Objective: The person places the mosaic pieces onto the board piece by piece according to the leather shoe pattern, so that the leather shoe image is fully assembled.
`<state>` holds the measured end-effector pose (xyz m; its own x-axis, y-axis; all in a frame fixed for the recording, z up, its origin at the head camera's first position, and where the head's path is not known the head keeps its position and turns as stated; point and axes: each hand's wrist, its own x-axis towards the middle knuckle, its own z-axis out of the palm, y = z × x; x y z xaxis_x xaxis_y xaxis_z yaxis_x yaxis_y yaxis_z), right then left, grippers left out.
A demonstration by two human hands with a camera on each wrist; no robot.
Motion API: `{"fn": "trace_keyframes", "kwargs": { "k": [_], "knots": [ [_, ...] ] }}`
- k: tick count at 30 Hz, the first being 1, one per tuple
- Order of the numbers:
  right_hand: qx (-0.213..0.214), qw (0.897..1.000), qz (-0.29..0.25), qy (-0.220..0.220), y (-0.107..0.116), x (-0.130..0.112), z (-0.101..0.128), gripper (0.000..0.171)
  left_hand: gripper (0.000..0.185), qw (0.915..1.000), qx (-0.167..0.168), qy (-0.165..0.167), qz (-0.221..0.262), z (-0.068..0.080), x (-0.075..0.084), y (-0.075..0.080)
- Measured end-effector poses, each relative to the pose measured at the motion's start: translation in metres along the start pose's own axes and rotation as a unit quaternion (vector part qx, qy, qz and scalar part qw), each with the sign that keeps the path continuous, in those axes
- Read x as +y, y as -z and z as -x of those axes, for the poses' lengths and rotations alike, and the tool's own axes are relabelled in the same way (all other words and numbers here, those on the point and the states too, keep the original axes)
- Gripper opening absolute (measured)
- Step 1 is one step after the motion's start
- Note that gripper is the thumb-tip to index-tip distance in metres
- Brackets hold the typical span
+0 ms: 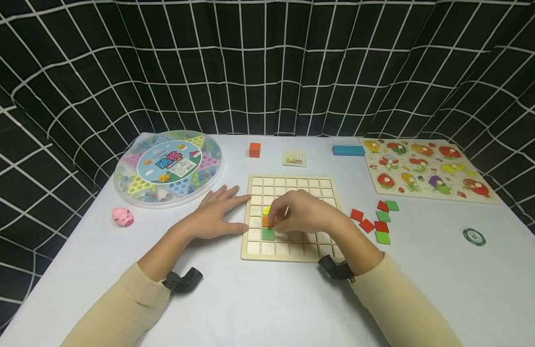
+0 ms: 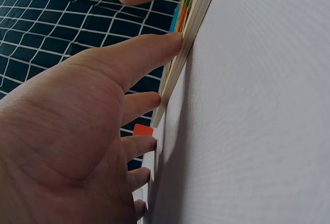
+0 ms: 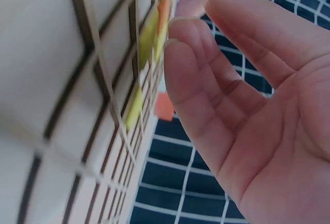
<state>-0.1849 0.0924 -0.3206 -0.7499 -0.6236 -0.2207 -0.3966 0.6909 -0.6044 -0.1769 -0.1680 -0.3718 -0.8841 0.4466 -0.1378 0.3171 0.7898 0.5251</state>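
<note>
While on the grid board (image 1: 289, 255), left hand (image 1: 215, 214) flat, right hand (image 1: 304, 212) loosely curled, empty.

Overall light: bright and even in the head view, seemingly from above; the white table (image 1: 258, 308) reads clean, without glare.
Shadows: soft and short, under the left hand (image 1: 217, 212) and under the forearms at the lower centre of the frame.
Distortion: wide-angle bend in the head view; the grid lines of the backdrop (image 1: 267, 67) curve toward the left and right edges.
Left wrist focus: the hand (image 2: 77, 146) filling the lower left is slightly soft; the tabletop shows fine weave.
Right wrist focus: the wooden grid board (image 3: 77, 105) on the left is blurred and smeared; the fingers (image 3: 206, 79) are sharper.
</note>
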Motion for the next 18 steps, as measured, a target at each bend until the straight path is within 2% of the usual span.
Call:
{"fn": "trace_keyframes", "kwargs": {
  "k": [11, 18],
  "knots": [
    [0.033, 0.997, -0.037, -0.052, 0.03, 0.03, 0.029, 0.013, 0.08, 1.0, 0.002, 0.004, 0.004, 0.0, 0.001, 0.0],
    [0.068, 0.993, -0.035, -0.089, 0.049, 0.056, 0.054, 0.019, 0.08, 1.0, -0.001, 0.005, 0.005, -0.001, 0.001, -0.001]
  ]
}}
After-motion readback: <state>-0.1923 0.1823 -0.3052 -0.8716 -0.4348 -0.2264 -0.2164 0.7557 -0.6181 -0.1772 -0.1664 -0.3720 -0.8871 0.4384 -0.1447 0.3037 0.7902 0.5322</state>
